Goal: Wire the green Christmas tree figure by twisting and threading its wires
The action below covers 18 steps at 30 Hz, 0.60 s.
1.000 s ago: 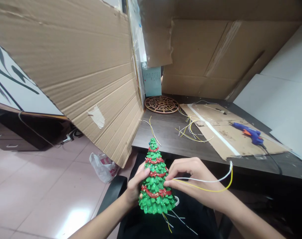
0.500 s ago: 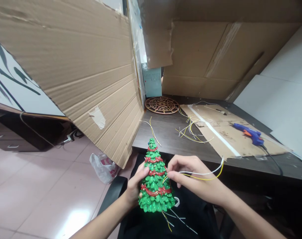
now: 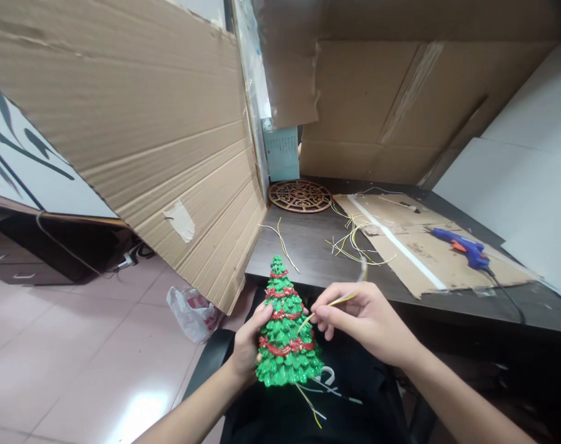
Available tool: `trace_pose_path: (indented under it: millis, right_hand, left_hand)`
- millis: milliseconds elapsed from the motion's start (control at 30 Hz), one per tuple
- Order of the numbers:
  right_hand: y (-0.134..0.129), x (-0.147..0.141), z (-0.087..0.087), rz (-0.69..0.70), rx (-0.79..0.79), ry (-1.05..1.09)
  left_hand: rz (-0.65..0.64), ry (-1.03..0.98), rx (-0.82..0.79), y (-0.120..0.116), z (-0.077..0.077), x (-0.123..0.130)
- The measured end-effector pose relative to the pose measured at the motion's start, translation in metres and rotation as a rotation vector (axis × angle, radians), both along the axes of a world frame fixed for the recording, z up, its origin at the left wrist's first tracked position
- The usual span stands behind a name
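A green Christmas tree figurine (image 3: 287, 333) with red garlands is held above my lap. My left hand (image 3: 251, 339) grips its left side, thumb on the front. My right hand (image 3: 354, 314) pinches a yellow-and-white wire pair (image 3: 338, 301) close to the tree's right side. One end of that pair meets the tree's front near its lower right; the other rises blurred beyond my fingers. From under the tree's base stick out more thin wires (image 3: 312, 404), yellow and white. A white hook-shaped piece (image 3: 327, 375) shows beside the base.
On the dark desk (image 3: 303, 240) lie loose wires (image 3: 354, 237), a round openwork plate (image 3: 300, 196) and a cardboard sheet (image 3: 412, 246) bearing a blue glue gun (image 3: 463, 246) with its cord. Cardboard panels (image 3: 183, 154) wall the left and back. A plastic bag (image 3: 192, 313) sits on the floor.
The wire pair in my right hand has swung from trailing rightward to pointing up and away. The tree has tilted slightly and shifted a little left.
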State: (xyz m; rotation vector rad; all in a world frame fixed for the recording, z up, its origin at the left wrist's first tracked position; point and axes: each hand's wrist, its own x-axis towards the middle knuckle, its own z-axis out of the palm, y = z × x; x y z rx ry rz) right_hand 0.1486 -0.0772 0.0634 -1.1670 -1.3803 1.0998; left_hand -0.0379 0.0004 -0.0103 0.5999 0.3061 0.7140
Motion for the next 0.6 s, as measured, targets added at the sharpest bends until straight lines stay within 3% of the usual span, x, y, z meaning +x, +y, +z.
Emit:
trace_pose_path:
  millis: [100, 167, 300, 433, 600]
  right_hand:
    - [0.0022, -0.0063, -0.0049, -0.038, 0.104, -0.203]
    - [0.0027, -0.0087, -0.0046, -0.01, 0.094, -0.281]
    - [0.0017, -0.004, 0.0013, -0.056, 0.017, -0.174]
    - [0.0017, -0.0013, 0.0018, -0.175, 0.104, -0.038]
    - [0.0035, -0.0092, -0.0053, -0.087, 0.072, -0.18]
  left_hand:
    - [0.026, 0.014, 0.006, -0.0008, 0.0024, 0.0002]
    - [0.017, 0.01, 0.013, -0.0012, 0.0039, -0.0001]
    - [0.005, 0.006, -0.012, -0.0001, 0.0029, -0.001]
    - [-0.011, -0.008, -0.022, 0.0009, -0.0005, -0.001]
    - [0.003, 0.011, -0.009, -0.0006, 0.0014, -0.0001]
